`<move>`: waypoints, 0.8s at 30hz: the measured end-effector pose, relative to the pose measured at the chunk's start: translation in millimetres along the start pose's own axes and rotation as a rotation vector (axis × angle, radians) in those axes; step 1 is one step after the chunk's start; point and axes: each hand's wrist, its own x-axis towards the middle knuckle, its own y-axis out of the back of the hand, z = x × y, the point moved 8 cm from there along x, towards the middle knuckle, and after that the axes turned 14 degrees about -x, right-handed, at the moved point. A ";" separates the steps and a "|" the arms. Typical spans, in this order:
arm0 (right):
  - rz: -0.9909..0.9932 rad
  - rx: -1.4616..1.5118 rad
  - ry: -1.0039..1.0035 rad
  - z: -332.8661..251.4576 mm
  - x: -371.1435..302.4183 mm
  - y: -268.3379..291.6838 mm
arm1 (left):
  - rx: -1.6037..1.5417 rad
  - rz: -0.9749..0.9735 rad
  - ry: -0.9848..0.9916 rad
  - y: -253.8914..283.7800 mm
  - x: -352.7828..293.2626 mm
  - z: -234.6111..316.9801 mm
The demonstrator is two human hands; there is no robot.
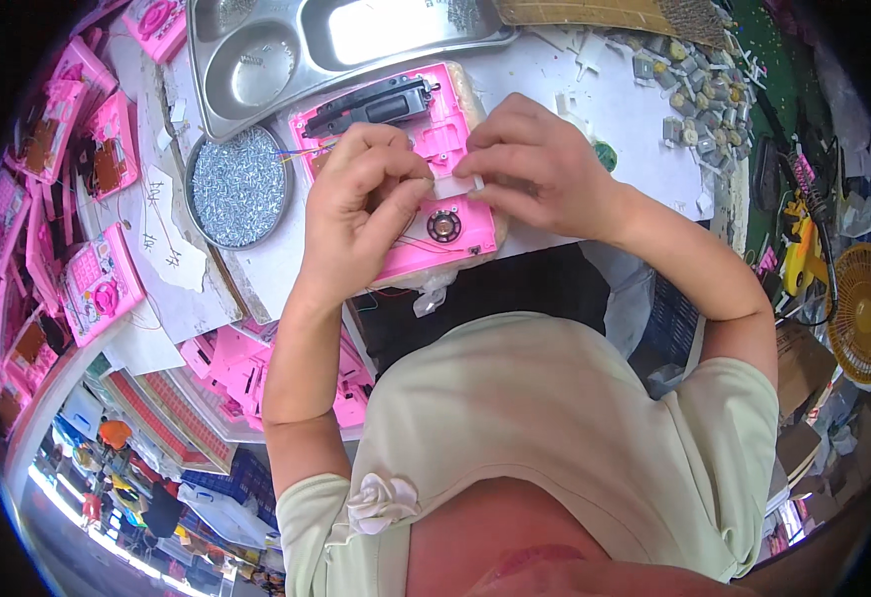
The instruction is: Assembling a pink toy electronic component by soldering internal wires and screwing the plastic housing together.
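In front of me lies an open pink plastic toy housing (pixel 396 261), inner side up, on a pale padded block. A black plastic part (pixel 376 105) sits in its far end, and a round black speaker (pixel 443 226) in its near end. Between my hands, just above the middle of the housing, is a small white plastic piece (pixel 452 187). My left hand (pixel 361 194) pinches its left end with thumb and fingertips. The fingers of my right hand (pixel 535 164) are closed on its right end. Coloured thin wires (pixel 301 152) run out beside my left hand.
A round tin of small screws (pixel 240 187) stands at the left, below a steel compartment tray (pixel 326 75). Several small motors (pixel 699 104) are heaped at the far right. Pink toy housings (pixel 97 284) pile up at the left edge. A yellow fan (pixel 862 313) is at far right.
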 end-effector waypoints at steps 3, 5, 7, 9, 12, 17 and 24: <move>0.055 -0.019 0.058 -6.5 -2.7 -8.4 | 0.009 0.020 -0.003 0.5 -1.6 -2.6; 0.031 -0.072 0.025 -8.4 0.6 -11.7 | 0.002 0.047 0.011 -0.5 -1.7 -4.8; -0.035 -0.167 -0.067 -12.6 3.2 -8.6 | 0.010 0.057 0.039 -4.3 -0.1 -3.9; -0.141 -0.301 -0.052 -24.1 5.2 -13.1 | 0.157 -0.027 -0.082 -5.2 -2.1 5.4; -0.130 -0.308 -0.069 -25.8 -3.2 1.6 | 0.404 -0.168 -0.247 -25.9 -1.1 23.0; 0.165 -0.307 -0.238 13.3 -51.1 80.1 | 0.523 -0.212 -0.243 -32.4 -20.5 24.9; -0.203 -0.948 -0.576 79.9 -112.8 140.9 | 0.529 0.009 -0.201 -42.3 -21.2 21.6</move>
